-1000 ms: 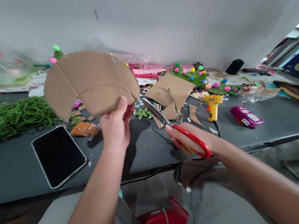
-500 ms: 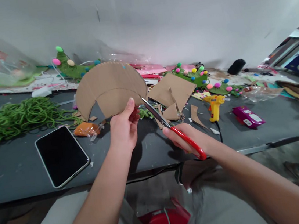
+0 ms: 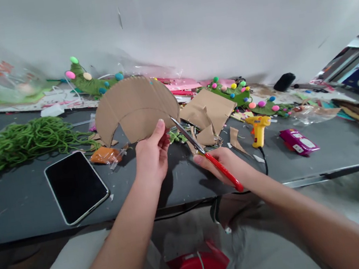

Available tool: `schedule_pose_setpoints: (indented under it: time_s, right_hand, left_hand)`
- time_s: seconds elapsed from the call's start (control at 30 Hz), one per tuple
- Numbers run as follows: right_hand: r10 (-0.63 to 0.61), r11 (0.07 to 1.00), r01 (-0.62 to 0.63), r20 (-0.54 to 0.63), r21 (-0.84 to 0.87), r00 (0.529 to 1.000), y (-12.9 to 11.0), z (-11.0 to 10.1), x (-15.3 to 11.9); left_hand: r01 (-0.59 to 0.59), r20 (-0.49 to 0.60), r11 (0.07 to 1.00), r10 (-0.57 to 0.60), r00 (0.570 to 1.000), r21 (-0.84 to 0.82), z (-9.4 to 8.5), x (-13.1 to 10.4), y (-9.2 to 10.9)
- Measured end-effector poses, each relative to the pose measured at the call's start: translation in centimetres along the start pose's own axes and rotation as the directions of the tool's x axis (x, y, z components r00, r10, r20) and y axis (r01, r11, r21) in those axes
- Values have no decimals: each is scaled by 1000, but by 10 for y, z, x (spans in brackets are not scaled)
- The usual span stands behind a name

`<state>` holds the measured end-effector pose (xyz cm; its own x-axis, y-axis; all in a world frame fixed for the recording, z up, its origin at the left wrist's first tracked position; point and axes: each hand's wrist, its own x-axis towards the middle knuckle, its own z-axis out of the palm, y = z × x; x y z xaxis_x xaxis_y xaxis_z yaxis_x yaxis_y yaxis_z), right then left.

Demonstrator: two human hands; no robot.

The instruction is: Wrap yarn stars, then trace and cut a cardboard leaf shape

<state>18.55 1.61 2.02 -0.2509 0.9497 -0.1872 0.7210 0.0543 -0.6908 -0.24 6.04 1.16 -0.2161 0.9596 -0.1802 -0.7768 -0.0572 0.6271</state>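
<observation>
My left hand (image 3: 152, 152) pinches the lower edge of a brown cardboard piece (image 3: 137, 98) with a rounded top, held up above the table. A curved line crosses the cardboard, and a notch is cut out at its lower left. In my right hand (image 3: 219, 166) is a pair of scissors (image 3: 197, 145) with red handles. The blade tips touch the cardboard's right side, just right of my left thumb. Behind the scissors lie a larger cardboard sheet (image 3: 220, 106) and several torn scraps (image 3: 205, 136).
Green yarn (image 3: 33, 141), a tablet-like device (image 3: 77, 186) and an orange packet (image 3: 105, 155) lie on the left. To the right are a yellow glue gun (image 3: 259, 130) and a purple pack (image 3: 298, 141). Green pieces with pompoms (image 3: 92, 82) line the white wall (image 3: 184, 27).
The cardboard has turned slightly and sits a little lower and further right. The scissors stay at its right edge, their handles now closer together. The view has shifted slightly.
</observation>
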Motion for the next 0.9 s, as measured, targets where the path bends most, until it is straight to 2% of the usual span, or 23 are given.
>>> schedule_pose_setpoints:
  time_s: [0.17,0.3,0.63,0.9]
  right_hand:
    - [-77,997,78,-49,16,996,2,6,0]
    - [-85,995,88,-65,48,994,4,9,3]
    - [-56,991,51,41,120,998,7,3,-1]
    - [-57,988,41,109,148,992,4,-1,-2]
  left_hand:
    - [-33,6,999,33,999,-5,1,-1,0]
    - [-56,5,998,56,998,-8,1,0,2]
    - [-101,19,995,101,995,9,4,-3,3]
    - [56,13,996,-55,998,-71,0,2,4]
